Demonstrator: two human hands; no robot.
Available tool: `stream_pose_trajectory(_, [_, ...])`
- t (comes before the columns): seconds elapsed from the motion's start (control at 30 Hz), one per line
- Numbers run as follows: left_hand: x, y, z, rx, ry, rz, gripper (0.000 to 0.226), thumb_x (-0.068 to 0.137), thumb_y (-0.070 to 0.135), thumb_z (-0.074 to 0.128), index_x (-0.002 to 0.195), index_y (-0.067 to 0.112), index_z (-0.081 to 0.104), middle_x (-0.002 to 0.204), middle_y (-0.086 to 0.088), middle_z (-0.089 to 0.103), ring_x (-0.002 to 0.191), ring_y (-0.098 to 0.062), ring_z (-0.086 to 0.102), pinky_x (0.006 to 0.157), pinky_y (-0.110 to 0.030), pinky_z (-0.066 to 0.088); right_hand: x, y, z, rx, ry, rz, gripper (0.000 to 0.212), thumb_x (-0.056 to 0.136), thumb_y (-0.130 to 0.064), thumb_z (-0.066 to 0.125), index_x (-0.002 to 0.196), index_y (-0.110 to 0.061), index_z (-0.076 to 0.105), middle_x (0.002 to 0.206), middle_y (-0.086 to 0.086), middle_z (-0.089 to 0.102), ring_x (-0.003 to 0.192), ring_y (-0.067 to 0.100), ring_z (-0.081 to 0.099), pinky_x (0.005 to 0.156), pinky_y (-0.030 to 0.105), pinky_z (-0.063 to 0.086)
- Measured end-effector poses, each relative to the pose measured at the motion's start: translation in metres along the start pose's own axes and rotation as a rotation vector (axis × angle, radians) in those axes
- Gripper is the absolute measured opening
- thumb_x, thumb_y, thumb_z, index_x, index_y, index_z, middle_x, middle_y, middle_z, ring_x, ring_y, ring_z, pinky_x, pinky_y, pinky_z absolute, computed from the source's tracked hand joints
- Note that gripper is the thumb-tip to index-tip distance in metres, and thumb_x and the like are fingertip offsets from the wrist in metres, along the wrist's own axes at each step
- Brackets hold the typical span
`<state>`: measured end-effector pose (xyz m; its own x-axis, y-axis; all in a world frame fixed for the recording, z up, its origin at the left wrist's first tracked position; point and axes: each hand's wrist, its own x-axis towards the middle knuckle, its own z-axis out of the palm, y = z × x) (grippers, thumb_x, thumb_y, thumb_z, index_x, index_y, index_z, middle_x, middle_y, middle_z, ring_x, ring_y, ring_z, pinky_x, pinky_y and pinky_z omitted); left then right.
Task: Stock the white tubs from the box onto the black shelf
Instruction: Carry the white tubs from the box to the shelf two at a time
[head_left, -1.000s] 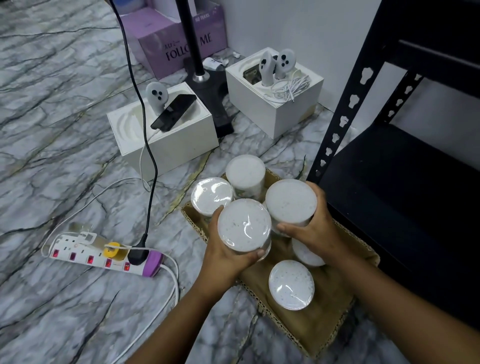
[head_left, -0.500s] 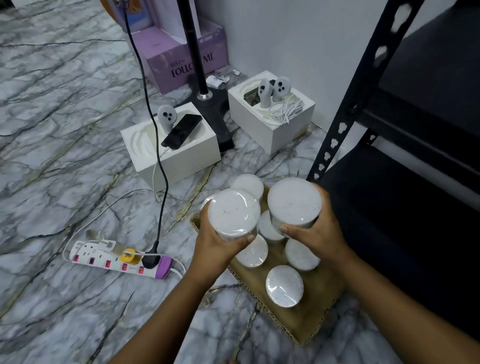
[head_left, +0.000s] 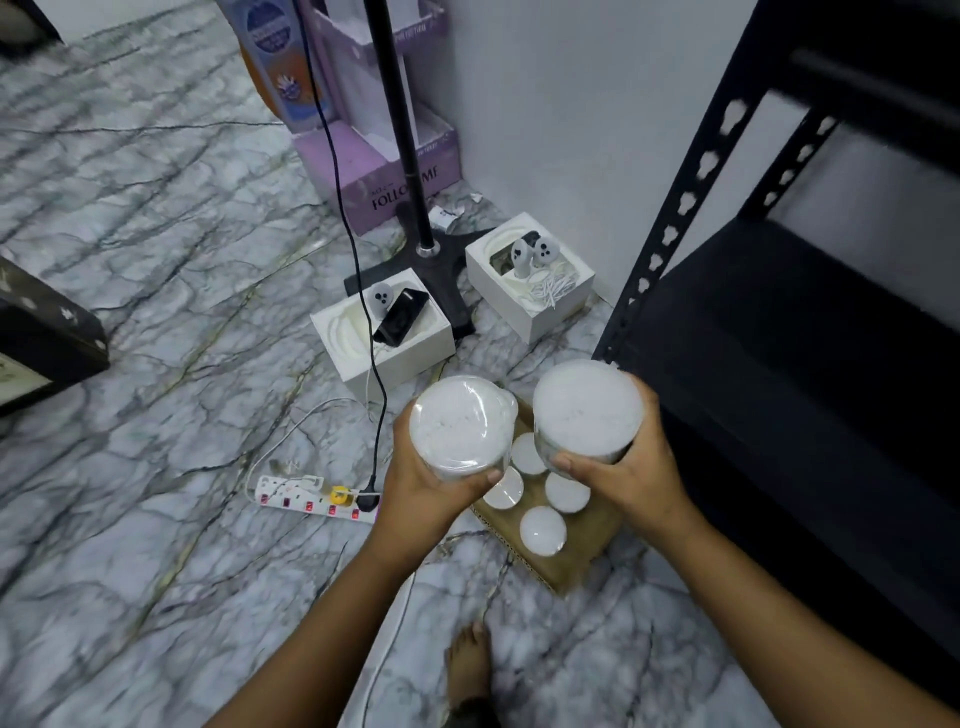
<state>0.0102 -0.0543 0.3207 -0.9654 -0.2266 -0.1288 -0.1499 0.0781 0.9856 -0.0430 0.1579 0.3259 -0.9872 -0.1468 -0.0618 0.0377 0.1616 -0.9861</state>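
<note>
Each of my hands holds one white tub with a clear film lid, raised well above the box. My left hand (head_left: 431, 488) grips the left tub (head_left: 460, 426) from below and behind. The right tub (head_left: 587, 410) sits in my right hand (head_left: 631, 475), close to the front post of the black shelf (head_left: 810, 332). Under them, the flat cardboard box (head_left: 582, 551) lies on the floor with several more white tubs (head_left: 543, 530) standing in it. The shelf's lower board is bare where I can see it.
Two white boxes (head_left: 382, 345) (head_left: 530, 283) with controllers stand beyond the cardboard box, by a black stand's base (head_left: 426, 265). A power strip (head_left: 317, 501) and cables lie to the left. A bare foot (head_left: 467, 665) is on the marble floor below.
Both hands have lifted their tubs higher out of the box, and the view has risen away from the floor. The right tub has drifted toward the shelf post.
</note>
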Motion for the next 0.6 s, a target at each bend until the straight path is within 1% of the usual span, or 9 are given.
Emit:
stream_pose_trajectory(0.07, [-0.017,0.038,-0.004,-0.001,-0.019,0.006,0.09,0.056,0.019,0.086,0.128,0.033,0.034,0.124,0.019,0.052,0.113,0.006,0.052,0.084,-0.009,0.045,-0.016,-0.037,-0.007,-0.007,0.009,-0.018,0.092,0.051,-0.027,0.089,0.125,-0.041,0.036,0.123,-0.025,0.049,0.116,-0.005,0.05,0.091,0.016,0.047])
stream_pose_trajectory(0.13, [-0.034,0.075,-0.006,0.006,-0.025,0.014,0.086,0.057,0.017,0.084,0.125,0.036,0.035,0.124,0.018,0.051,0.113,0.007,0.052,0.084,-0.008,0.045,-0.033,-0.074,-0.014,-0.013,0.014,-0.018,0.092,0.05,-0.033,0.089,0.124,-0.044,0.035,0.122,-0.031,0.048,0.117,-0.004,0.049,0.092,0.016,0.047])
stream_pose_trajectory(0.2, [-0.051,0.109,-0.009,0.009,-0.024,0.012,0.087,0.055,0.022,0.086,0.124,0.039,0.035,0.125,0.018,0.05,0.114,0.007,0.051,0.085,-0.008,0.044,-0.051,-0.11,-0.022,-0.017,0.012,-0.014,0.091,0.048,-0.04,0.086,0.121,-0.049,0.034,0.119,-0.037,0.047,0.117,-0.006,0.048,0.092,0.016,0.047])
stream_pose_trajectory(0.27, [-0.067,0.139,-0.012,0.011,-0.022,0.012,0.091,0.052,0.032,0.087,0.126,0.042,0.034,0.126,0.02,0.05,0.117,0.005,0.05,0.089,-0.012,0.046,-0.067,-0.142,-0.028,-0.019,0.019,-0.009,0.088,0.047,-0.043,0.085,0.118,-0.053,0.034,0.117,-0.039,0.047,0.115,-0.009,0.048,0.089,0.014,0.047])
stream_pose_trajectory(0.33, [-0.08,0.166,-0.015,0.007,-0.02,0.013,0.091,0.052,0.032,0.087,0.126,0.042,0.035,0.124,0.022,0.051,0.116,0.006,0.05,0.088,-0.014,0.047,-0.082,-0.171,-0.033,-0.014,0.043,-0.016,0.088,0.046,-0.044,0.085,0.118,-0.054,0.035,0.118,-0.037,0.047,0.115,-0.009,0.048,0.089,0.013,0.047])
stream_pose_trajectory(0.4, [-0.092,0.191,-0.018,-0.013,-0.028,0.019,0.088,0.053,0.031,0.087,0.123,0.043,0.036,0.123,0.022,0.051,0.113,0.009,0.051,0.084,-0.01,0.046,-0.096,-0.198,-0.036,-0.005,0.066,-0.021,0.09,0.045,-0.045,0.085,0.119,-0.053,0.034,0.122,-0.032,0.046,0.116,-0.007,0.047,0.091,0.015,0.046])
stream_pose_trajectory(0.5, [-0.107,0.223,-0.019,-0.01,-0.055,0.03,0.088,0.048,0.039,0.085,0.122,0.045,0.037,0.125,0.021,0.05,0.112,0.01,0.05,0.081,-0.005,0.044,-0.114,-0.231,-0.04,0.006,0.093,-0.039,0.092,0.047,-0.042,0.084,0.123,-0.044,0.034,0.123,-0.028,0.046,0.114,-0.01,0.048,0.087,0.01,0.045])
stream_pose_trajectory(0.6, [-0.119,0.249,-0.022,-0.005,-0.1,0.048,0.09,0.049,0.037,0.086,0.124,0.043,0.036,0.124,0.021,0.05,0.112,0.011,0.05,0.081,-0.005,0.044,-0.133,-0.26,-0.042,-0.012,0.125,-0.046,0.094,0.048,-0.042,0.084,0.126,-0.04,0.033,0.125,-0.024,0.046,0.115,-0.008,0.048,0.089,0.011,0.046])
